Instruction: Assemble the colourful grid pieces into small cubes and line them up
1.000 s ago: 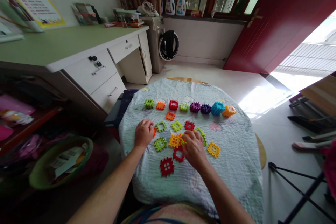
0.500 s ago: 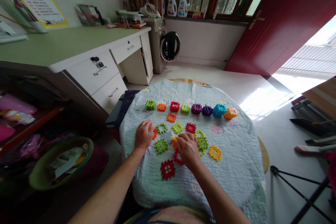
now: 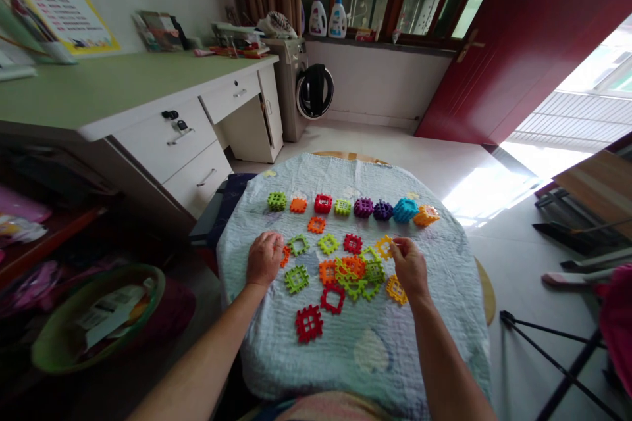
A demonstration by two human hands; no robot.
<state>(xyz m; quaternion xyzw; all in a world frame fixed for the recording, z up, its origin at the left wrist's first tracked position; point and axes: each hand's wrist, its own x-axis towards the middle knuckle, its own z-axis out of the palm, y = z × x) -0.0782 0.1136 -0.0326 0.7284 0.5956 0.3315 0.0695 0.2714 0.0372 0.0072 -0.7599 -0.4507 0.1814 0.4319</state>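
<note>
Nearest on the surface (image 3: 434, 322), on the near side of the pile (image 3: 353, 268), lay a red square (image 3: 309, 324) and a red frame (image 3: 333, 300), seemingly still to be sorted. The pile itself, loose green and orange pieces overlapping, looked like much of the remaining work. Right of it lay a yellow square (image 3: 396, 289); farther back, the right hand (image 3: 411, 266) pinched a yellow piece (image 3: 384, 247) between its fingers. Left of the pile, the left hand (image 3: 265, 259) curled beside an orange piece (image 3: 286, 256); whether it gripped that, I could not tell. Beyond the pile ran a row of coloured blocks (image 3: 363, 208), apparently the finished part.
</note>
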